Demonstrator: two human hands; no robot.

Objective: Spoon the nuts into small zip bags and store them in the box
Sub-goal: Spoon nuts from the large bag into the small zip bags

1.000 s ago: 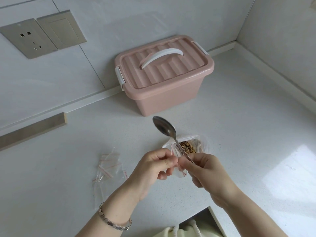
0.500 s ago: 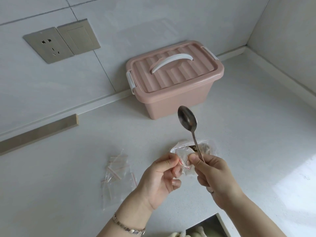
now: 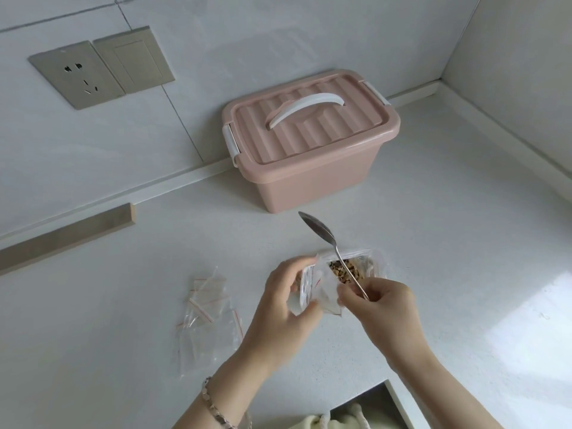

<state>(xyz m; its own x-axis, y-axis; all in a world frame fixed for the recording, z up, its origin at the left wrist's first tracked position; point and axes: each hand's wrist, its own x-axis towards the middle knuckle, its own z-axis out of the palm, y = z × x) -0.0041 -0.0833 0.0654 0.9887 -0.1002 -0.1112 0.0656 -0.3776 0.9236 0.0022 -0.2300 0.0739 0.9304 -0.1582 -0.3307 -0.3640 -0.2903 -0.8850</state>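
On a white table [image 3: 154, 305], in front of the closed pink box [image 3: 309, 156], the left hand [image 3: 284, 311] pinches a small zip bag [image 3: 312, 289], likely flimsy and slippery, near its mouth, while the right hand [image 3: 380, 305] grips the spoon [image 3: 322, 236] and seemingly the bag's other lip, with the nuts [image 3: 346, 270] between hands and box.

Lidded pink box [image 3: 312, 184]; spoon [image 3: 318, 229] seemingly empty

Fingertips of the left hand [image 3: 278, 308] and the bag [image 3: 311, 289] it grips are motion-blurred. The right hand [image 3: 383, 308] hides the handle end of the spoon [image 3: 322, 233]. At lower centre, the frame's bottom edge cuts off a cream cloth [image 3: 325, 424]. The box [image 3: 309, 181] is lidded, its inside unseen.
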